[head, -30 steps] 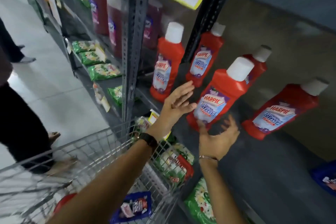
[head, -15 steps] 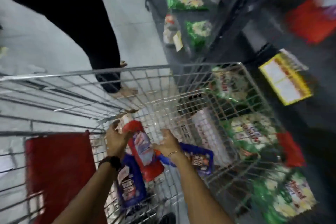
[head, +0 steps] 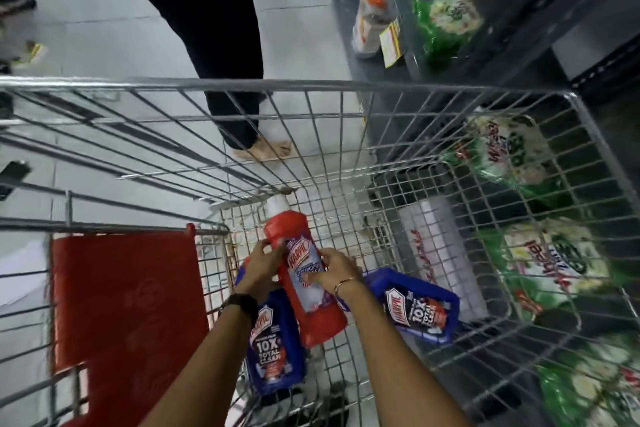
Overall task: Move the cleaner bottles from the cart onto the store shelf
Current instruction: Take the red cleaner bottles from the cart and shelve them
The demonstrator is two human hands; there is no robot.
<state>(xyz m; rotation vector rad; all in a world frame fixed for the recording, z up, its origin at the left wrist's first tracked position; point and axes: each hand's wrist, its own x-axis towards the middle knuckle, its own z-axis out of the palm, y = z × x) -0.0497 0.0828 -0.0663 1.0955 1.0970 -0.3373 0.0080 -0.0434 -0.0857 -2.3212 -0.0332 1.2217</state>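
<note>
Left hand (head: 261, 262) is gripping the red bottle (head: 304, 274) by its upper left side, fingers wrapping the shoulder just under the white cap. Right hand (head: 336, 270) is clasping the same bottle from the right, thumb lying across the label. Both hands are holding it inside the cart (head: 346, 87), cap pointing away from the person, base tilting toward them.

Two blue bottles are lying on the cart floor: one (head: 273, 347) under the left wrist, touching the red bottle's lower edge; the other (head: 415, 308) just right of the right wrist, on its side.

Red seat flap (head: 128, 315) is sitting at the cart's near left.

Green packets (head: 446, 22) are lying on the shelf (head: 519, 45) beyond the cart's right wall.

A second person's dark trouser leg (head: 221, 45) is standing past the cart's far rim.
</note>
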